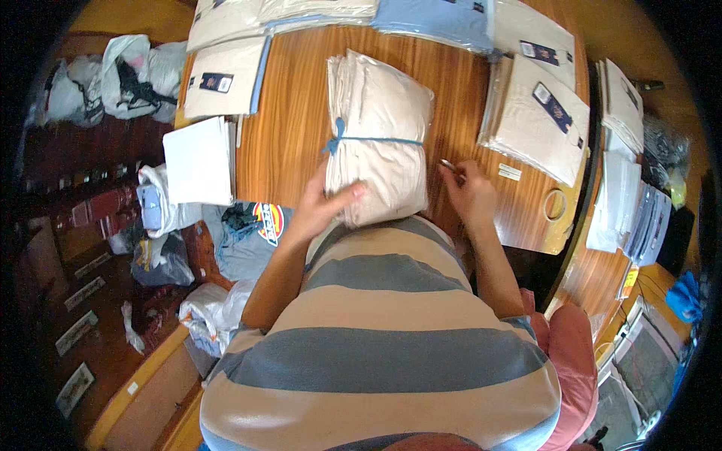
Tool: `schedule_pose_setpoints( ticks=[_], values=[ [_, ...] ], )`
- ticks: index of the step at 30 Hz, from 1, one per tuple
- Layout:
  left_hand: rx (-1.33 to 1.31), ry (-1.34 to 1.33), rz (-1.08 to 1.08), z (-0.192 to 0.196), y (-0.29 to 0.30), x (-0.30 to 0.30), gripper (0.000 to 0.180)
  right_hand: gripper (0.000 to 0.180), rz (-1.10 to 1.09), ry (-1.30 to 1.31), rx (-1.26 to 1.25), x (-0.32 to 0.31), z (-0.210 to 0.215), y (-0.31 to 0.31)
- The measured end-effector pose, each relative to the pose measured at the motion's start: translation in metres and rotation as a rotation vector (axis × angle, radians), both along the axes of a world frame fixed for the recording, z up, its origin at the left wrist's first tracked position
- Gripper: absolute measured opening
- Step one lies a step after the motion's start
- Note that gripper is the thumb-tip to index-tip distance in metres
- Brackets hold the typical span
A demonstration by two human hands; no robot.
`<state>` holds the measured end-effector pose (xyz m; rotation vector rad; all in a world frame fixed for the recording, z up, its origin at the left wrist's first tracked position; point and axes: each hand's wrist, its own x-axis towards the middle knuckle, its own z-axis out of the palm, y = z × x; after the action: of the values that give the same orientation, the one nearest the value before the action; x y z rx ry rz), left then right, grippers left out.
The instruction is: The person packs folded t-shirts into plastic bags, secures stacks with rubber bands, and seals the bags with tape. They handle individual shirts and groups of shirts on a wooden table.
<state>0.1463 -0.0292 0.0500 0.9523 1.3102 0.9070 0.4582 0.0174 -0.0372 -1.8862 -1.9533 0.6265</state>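
Note:
A thick bundle of folded beige cloth (383, 177) lies on the wooden table in front of me, partly in clear plastic. A blue strip (383, 139) ties it around the middle, with a knot on its left side. My left hand (325, 207) grips the bundle's lower left edge, thumb on top, the other fingers hidden at its side. Just right of the bundle, apart from it, my right hand (471, 194) is closed on a small dark and shiny tool (449, 167); its exact kind is too small to make out.
Plastic-wrapped folded garments with dark tags (526, 113) stack at the right. A blue packet (432, 22) and beige ones line the far edge. White packets (198, 161) sit at the left edge. A tape roll (555, 204) lies near the right corner. Filled plastic bags (135, 79) stand left.

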Motion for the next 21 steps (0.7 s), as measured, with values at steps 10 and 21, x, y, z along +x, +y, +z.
schedule_pose_setpoints(
  ticks=[10,21],
  values=[
    [0.026,0.119,0.847,-0.099,-0.001,-0.086,0.048,0.037,0.211,-0.29,0.272,-0.046,0.064,0.04],
    [0.176,0.162,0.787,-0.077,-0.03,0.007,0.061,0.065,0.628,0.545,-0.702,-0.145,0.027,0.206]
  ],
)
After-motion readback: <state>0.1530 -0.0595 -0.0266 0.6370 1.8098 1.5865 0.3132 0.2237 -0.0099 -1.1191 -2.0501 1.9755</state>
